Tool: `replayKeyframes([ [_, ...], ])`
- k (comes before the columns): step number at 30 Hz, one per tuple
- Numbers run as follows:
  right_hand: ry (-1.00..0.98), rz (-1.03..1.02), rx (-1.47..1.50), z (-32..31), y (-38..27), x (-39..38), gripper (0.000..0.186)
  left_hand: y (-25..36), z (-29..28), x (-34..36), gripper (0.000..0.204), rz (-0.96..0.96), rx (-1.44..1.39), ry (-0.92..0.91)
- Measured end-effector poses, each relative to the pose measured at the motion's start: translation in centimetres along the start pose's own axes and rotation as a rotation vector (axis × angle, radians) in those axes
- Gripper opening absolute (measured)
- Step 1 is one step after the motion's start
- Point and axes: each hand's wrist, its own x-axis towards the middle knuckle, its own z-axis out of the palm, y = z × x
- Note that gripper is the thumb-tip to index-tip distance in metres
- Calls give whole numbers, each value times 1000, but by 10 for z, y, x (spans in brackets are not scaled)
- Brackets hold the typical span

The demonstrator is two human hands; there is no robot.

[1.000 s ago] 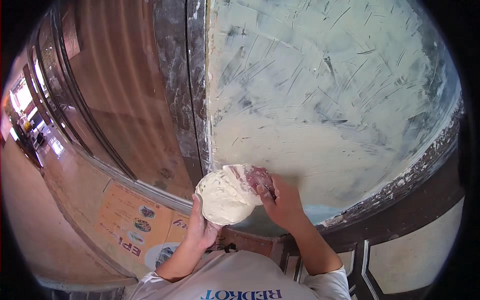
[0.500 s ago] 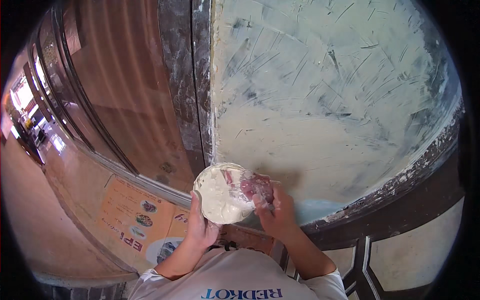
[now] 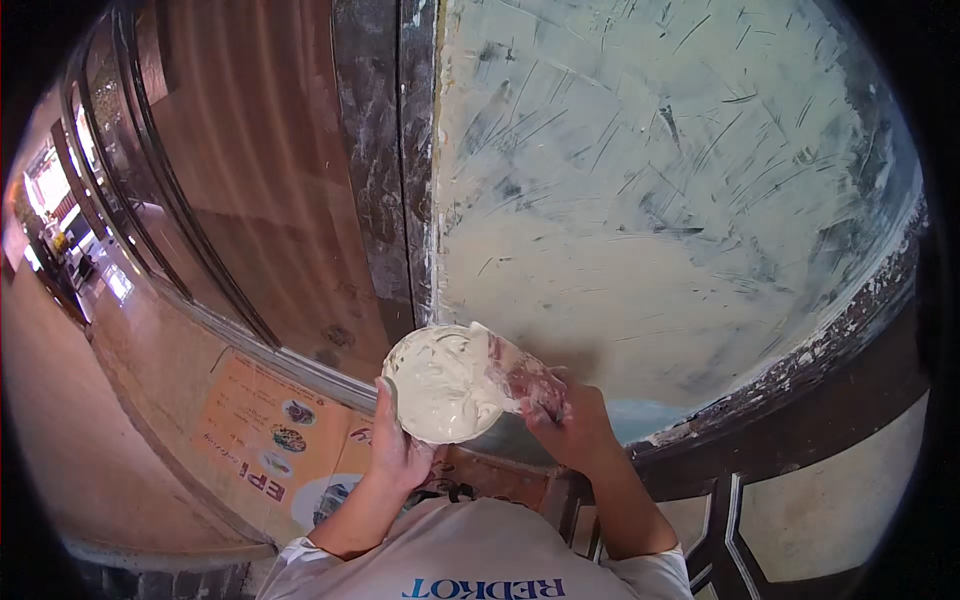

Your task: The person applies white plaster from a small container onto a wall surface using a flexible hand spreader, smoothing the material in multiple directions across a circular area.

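Observation:
My left hand (image 3: 397,440) is closed round the left side of a round bowl (image 3: 398,358) heaped with creamy, off-white putty (image 3: 435,385). Gripped in my right hand (image 3: 570,425) is a reddish putty knife (image 3: 522,378) smeared with paste. Its wide blade lies over the bowl's right rim, with putty along its edge. In front of me a wall panel (image 3: 600,270) is coated in pale putty, smooth low down and streaked with grey scratches higher up.
A dark wooden frame post (image 3: 370,150) borders the panel on the left, beside brown sheeting (image 3: 255,160). Along the right and below runs a dark, putty-flecked frame (image 3: 780,400). An orange printed banner (image 3: 250,430) lies on the floor at lower left.
The putty knife has shifted right across the bowl toward its rim, and its blade is now turned more upright. My right hand has moved slightly right; the left still holds the bowl.

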Motion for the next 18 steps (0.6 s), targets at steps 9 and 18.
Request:
replayKeyframes([
  [9,-194,-53,20,15,-12,8,32,-12,14,-4,67,-5,110,50],
  [18,-219,-141,135,-9,1,10,25,-4,9,-2,68,9,74,17],
])
